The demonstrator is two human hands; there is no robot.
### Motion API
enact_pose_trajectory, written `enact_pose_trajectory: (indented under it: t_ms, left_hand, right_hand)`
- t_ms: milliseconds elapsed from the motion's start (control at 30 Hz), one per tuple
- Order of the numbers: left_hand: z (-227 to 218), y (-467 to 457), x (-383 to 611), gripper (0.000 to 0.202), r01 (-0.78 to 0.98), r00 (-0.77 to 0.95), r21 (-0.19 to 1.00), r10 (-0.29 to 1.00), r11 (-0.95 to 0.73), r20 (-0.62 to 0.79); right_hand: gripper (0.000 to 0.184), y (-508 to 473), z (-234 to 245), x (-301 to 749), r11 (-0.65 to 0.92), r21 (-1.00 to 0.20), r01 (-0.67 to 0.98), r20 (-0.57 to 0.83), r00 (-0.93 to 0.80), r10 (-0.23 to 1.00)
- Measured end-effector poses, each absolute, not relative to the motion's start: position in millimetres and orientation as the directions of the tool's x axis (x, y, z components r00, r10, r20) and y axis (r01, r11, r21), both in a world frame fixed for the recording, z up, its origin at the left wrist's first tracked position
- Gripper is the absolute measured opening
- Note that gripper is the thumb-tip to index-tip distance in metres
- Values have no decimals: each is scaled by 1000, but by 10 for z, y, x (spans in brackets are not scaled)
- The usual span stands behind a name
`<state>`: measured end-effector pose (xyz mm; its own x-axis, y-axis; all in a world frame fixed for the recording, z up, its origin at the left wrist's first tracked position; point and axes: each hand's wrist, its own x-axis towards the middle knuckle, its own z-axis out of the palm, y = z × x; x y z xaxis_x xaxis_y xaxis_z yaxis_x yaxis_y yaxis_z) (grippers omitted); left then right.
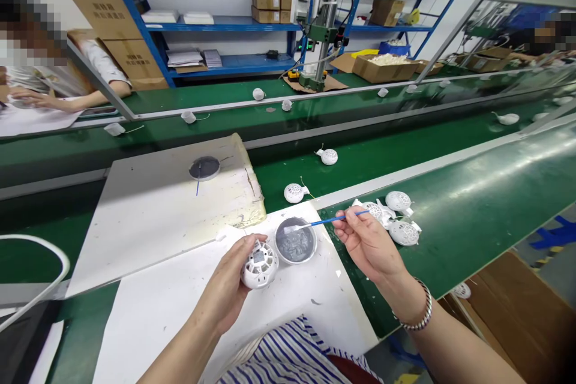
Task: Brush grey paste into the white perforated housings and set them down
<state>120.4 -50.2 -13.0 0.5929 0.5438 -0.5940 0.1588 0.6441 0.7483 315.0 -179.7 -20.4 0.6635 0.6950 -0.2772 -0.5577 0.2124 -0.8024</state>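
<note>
My left hand (236,279) is closed around a round white plastic housing (260,265) with a spoked, vented face turned up. In my right hand (366,243), pinched between thumb and fingers, is a thin brush with a blue handle (330,219). Its pale tip rests over or in the grey paste in a round tub (296,241), just right of the housing. The tub stands on a white sheet (180,312). Several similar vented white housings (404,232) lie on the green surface beyond my right hand.
A white board (148,210) at left bears a second grey dish (204,168) with a blue stick. White housings (329,156) lie along the green conveyor (382,159). A co-worker's arm (67,105) shows at far left. A cardboard box (517,318) stands at lower right.
</note>
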Motion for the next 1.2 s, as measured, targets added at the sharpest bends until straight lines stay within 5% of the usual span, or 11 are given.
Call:
enact_pose_trajectory:
  t_ms: [300, 433, 600, 767, 1000, 1100, 1200]
  left_hand:
    - [12, -586, 1180, 38, 146, 632, 788, 556, 598, -539]
    - [35, -617, 1176, 38, 153, 633, 789, 554, 595, -541]
    - [39, -637, 1190, 35, 146, 639, 798, 560, 585, -528]
    - [47, -632, 1169, 36, 137, 666, 797, 541, 588, -514]
    - [118, -612, 1100, 46, 243, 709, 771, 434, 589, -556]
    - [144, -636, 1064, 54, 336, 808, 750, 235, 570, -541]
    - [180, -684, 1049, 55, 353, 867, 757, 112, 550, -486]
  right_hand:
    - [1, -1904, -70, 2948, 248, -969, 2, 192, 637, 747]
    - [14, -1955, -33, 2869, 295, -928, 227, 372, 538, 757]
    - [34, -2027, 11, 2878, 440, -779, 446, 570, 214, 793]
    - [38, -2112, 114, 2945, 490, -636, 597, 617, 12, 787]
    - [21, -2140, 187, 2990, 538, -615, 577, 782, 357, 511]
    - [29, -2032, 234, 3007, 504, -513, 695, 778, 127, 616]
    - [38, -1908, 266, 2951, 497, -395, 773, 589, -202, 783]
